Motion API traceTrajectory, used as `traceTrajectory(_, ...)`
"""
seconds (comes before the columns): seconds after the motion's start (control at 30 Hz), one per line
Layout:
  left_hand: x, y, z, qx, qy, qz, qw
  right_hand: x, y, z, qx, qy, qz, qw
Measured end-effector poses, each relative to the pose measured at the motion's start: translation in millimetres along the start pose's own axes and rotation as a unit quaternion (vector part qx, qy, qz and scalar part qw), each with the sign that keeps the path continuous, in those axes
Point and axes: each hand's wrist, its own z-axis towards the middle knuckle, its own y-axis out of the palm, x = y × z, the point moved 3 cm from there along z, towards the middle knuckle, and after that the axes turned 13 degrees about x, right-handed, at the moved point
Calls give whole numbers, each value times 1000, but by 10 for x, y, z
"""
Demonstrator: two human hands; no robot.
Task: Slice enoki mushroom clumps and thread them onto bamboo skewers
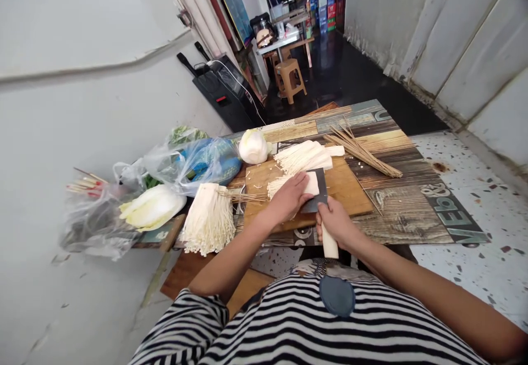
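My right hand (pixel 335 222) is wrapped round the pale handle of a cleaver (pixel 318 189), whose dark blade stands over the wooden cutting board (pixel 350 189). Left of the blade, my left hand (pixel 291 195) presses on a bunch of enoki mushrooms (pixel 312 183), its fingers lying over the bunch near the blade. Behind it on the board lie more enoki mushrooms (pixel 305 156). A larger heap of enoki (pixel 210 219) hangs over the table's front edge, left of the board, with thin skewers beside it.
Wooden skewers (pixel 367 153) lie at the table's right. At the left are a napa cabbage (pixel 152 208), plastic bags (pixel 198 161) and red-tipped sticks (pixel 86 184). Another cabbage (pixel 253 147) sits behind the board. A stool (pixel 290 79) stands farther back.
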Motion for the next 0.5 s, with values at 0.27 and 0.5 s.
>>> traceTrajectory(0.27,201,-351,22,212,-70,-79,972,-760,-156,-167,-27,-134,-104,985)
traceTrajectory(0.5,210,-1128,661,307,0,-19,952,-1766,-189,-195,-63,-256,-85,961)
